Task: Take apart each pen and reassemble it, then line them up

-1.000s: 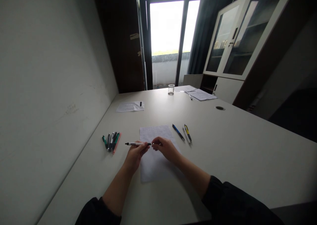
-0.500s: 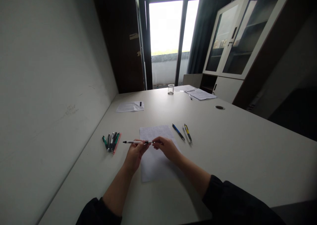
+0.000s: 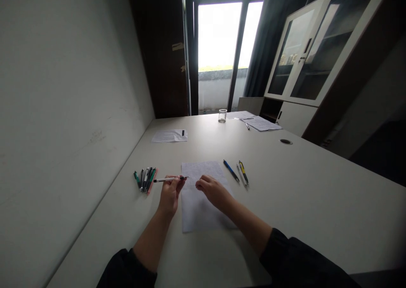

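My left hand (image 3: 170,196) is closed around a pen (image 3: 161,180) with a white barrel and dark parts at both ends. The pen lies nearly level, its thin tip pointing right. My right hand (image 3: 214,192) is apart from it, a short way to the right, fingers curled together. Whatever those fingers may hold is hidden or too small to make out. Under both hands lies a sheet of paper (image 3: 198,218), covered with lines in its upper part.
Several pens (image 3: 145,180) lie bunched on the left. A blue pen (image 3: 231,171), a white pen (image 3: 241,174) and a yellow-and-black pen (image 3: 243,172) rest right of the sheet. Farther back are a glass (image 3: 222,116), papers (image 3: 263,123) and a crumpled sheet (image 3: 169,136).
My hands have come apart: the pen in my left hand has moved left, away from my right fingers, which were at its tip. The view has shifted slightly.
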`<act>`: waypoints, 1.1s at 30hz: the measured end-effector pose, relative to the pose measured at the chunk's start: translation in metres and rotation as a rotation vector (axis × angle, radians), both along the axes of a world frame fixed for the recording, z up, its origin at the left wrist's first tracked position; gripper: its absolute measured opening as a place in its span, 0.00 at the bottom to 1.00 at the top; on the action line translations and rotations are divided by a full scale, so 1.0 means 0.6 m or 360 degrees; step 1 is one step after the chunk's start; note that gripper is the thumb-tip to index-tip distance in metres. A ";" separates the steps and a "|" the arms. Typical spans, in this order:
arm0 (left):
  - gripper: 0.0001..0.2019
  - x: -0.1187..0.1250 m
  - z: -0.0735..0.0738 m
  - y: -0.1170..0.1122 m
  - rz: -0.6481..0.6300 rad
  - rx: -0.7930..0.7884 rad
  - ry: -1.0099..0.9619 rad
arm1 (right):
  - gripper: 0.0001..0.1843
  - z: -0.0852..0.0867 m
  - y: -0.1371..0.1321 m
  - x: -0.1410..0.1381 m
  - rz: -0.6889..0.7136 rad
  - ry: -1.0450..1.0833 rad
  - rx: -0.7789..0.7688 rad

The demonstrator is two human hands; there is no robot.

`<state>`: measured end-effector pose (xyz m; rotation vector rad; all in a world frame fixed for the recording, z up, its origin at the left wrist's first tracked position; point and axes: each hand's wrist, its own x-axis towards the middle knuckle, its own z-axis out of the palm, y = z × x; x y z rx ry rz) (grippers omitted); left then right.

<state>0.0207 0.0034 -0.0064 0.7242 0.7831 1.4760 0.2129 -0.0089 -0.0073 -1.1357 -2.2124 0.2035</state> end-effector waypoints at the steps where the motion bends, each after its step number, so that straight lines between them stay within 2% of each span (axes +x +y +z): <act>1: 0.11 -0.001 0.000 0.001 0.0022 0.0000 -0.0005 | 0.09 0.001 -0.002 -0.003 0.0033 -0.0116 0.0038; 6: 0.11 -0.002 -0.004 0.004 0.0064 -0.0007 -0.0013 | 0.13 0.001 -0.007 -0.017 0.0169 -0.0503 0.0138; 11: 0.11 -0.001 -0.004 0.002 0.0047 -0.0019 -0.0015 | 0.14 -0.008 -0.004 -0.017 0.0216 -0.0545 0.0138; 16: 0.13 0.000 -0.001 0.000 0.0019 -0.0035 -0.0019 | 0.15 -0.005 -0.004 -0.010 0.0201 -0.0348 0.0102; 20: 0.12 0.001 0.001 -0.003 -0.0092 -0.0056 -0.0022 | 0.06 0.003 -0.005 -0.007 -0.0032 0.0045 0.0006; 24: 0.12 0.003 -0.002 -0.007 -0.0246 -0.0045 0.0002 | 0.07 0.006 -0.004 -0.006 -0.0175 0.0340 -0.0072; 33: 0.12 0.009 -0.005 -0.012 -0.0396 -0.0053 0.0029 | 0.09 0.005 -0.003 -0.008 -0.0133 0.0407 -0.0092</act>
